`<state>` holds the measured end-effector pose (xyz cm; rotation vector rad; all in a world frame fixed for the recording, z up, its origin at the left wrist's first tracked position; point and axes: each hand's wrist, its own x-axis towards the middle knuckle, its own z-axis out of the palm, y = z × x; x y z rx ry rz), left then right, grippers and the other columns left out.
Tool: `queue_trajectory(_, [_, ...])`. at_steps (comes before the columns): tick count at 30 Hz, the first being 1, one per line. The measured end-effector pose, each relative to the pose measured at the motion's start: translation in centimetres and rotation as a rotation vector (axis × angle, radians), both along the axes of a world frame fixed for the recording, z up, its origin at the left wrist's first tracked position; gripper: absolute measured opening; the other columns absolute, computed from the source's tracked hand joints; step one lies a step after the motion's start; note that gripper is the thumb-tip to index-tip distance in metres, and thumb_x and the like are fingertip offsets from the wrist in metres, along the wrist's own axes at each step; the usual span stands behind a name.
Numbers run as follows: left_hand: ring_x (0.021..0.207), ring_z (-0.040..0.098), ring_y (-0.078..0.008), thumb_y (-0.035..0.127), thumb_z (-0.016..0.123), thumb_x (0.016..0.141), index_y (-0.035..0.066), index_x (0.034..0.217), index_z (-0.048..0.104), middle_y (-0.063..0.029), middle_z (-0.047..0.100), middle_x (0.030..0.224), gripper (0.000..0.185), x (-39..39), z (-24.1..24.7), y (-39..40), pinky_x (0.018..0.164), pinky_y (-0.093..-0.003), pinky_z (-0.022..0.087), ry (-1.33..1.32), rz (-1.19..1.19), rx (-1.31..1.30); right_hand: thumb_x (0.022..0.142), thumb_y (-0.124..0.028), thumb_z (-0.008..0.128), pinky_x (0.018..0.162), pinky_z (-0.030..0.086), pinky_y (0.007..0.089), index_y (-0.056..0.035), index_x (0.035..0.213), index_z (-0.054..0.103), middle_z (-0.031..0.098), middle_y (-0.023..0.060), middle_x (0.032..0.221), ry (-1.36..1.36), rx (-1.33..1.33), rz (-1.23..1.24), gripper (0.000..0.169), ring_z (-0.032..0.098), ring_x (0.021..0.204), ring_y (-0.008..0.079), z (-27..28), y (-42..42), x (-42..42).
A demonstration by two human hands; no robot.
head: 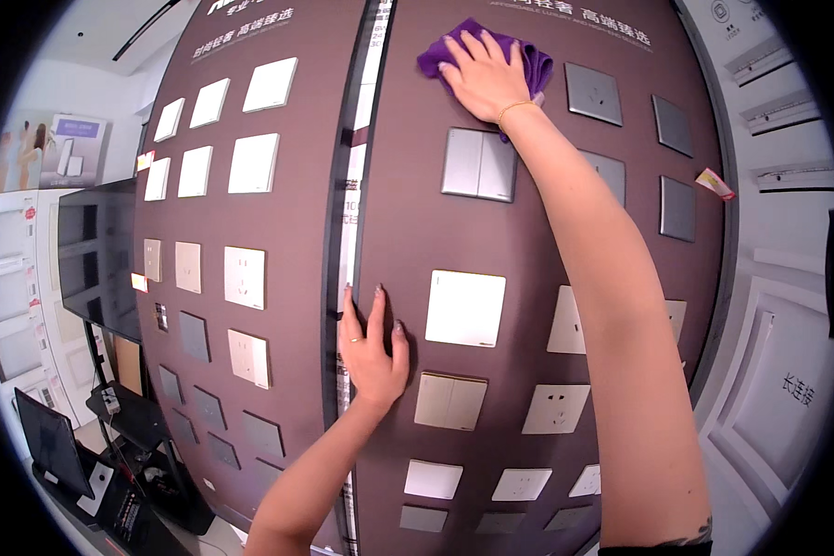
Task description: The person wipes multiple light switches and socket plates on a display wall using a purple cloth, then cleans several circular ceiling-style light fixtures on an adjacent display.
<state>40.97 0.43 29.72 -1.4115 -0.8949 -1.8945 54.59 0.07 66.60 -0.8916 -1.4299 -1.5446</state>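
Note:
My right hand (485, 78) lies spread over a folded purple cloth (536, 64), pressing it to the upper part of a brown display board (403, 229). Just below it is a grey two-gang wall switch (478, 165); a grey wall socket (593, 94) sits to its right. My left hand (375, 347) holds nothing and touches the board's left edge with its fingers apart, beside the narrow gap between two boards. Right of that hand are a white switch plate (465, 308) and a beige two-gang switch (450, 401). My right forearm hides some plates.
A second brown board (299, 229) with switches and sockets stands on the left. Beyond it are a large dark screen (101, 254), a monitor (54, 441) and a black stand (128, 417). A small tag (715, 184) sticks out at the right edge.

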Motion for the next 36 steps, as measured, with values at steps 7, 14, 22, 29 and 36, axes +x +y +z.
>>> queue_trajectory(7, [0.116,0.048,-0.0447,0.014,0.058,0.085,0.01,0.139,0.051,-0.029,0.034,0.146,0.054,-0.5,-0.1,-0.1,0.099,-0.0495,0.037,0.009,-0.006,-0.03,0.097,-0.054,0.034,0.116,0.02,0.0533,-0.02,0.148,0.037,0.031,0.0056,0.156,-0.31,-0.038,0.004,0.061,0.023,0.146,0.0265,-3.7,0.2,-1.8])
queue_trajectory(14, [0.116,0.048,-0.0446,0.012,0.059,0.085,0.009,0.138,0.052,-0.0287,0.035,0.146,0.053,-0.4,0.1,-0.3,0.099,-0.0492,0.037,0.001,-0.01,-0.004,0.096,-0.059,0.031,0.118,0.013,0.0531,-0.0197,0.151,0.031,0.025,0.0069,0.158,-0.021,0.047,0.023,0.068,0.019,0.147,0.0275,-1.4,-0.6,4.5])
queue_trajectory(22, [0.116,0.048,-0.0441,0.01,0.058,0.085,0.006,0.138,0.051,-0.0292,0.034,0.147,0.053,-0.5,-0.1,-0.2,0.099,-0.0489,0.038,0.024,0.004,0.001,0.096,-0.061,0.028,0.116,0.015,0.0576,-0.0198,0.151,0.031,0.027,0.0067,0.158,0.137,0.131,-0.201,0.069,0.021,0.146,0.0277,-1.2,-1.4,11.4])
queue_trajectory(29, [0.117,0.048,-0.0424,0.008,0.057,0.085,0.006,0.138,0.051,-0.0283,0.033,0.148,0.053,-0.4,-0.1,-0.3,0.099,-0.0468,0.038,0.028,0.008,0.003,0.096,-0.063,0.027,0.115,0.014,0.0606,-0.0203,0.153,0.028,0.026,0.0071,0.159,0.359,0.077,-0.22,0.071,0.019,0.147,0.0272,-0.8,-3.0,18.9])
queue_trajectory(36, [0.119,0.047,-0.0413,0.01,0.055,0.088,0.006,0.138,0.051,-0.0266,0.034,0.148,0.05,-0.2,0.0,-0.6,0.1,-0.046,0.038,-0.001,0.003,-0.008,0.094,-0.065,0.028,0.116,0.014,0.0582,-0.0202,0.153,0.025,0.02,0.0057,0.161,0.538,0.029,-0.208,0.074,0.016,0.148,0.0265,-0.8,-4.1,25.9])
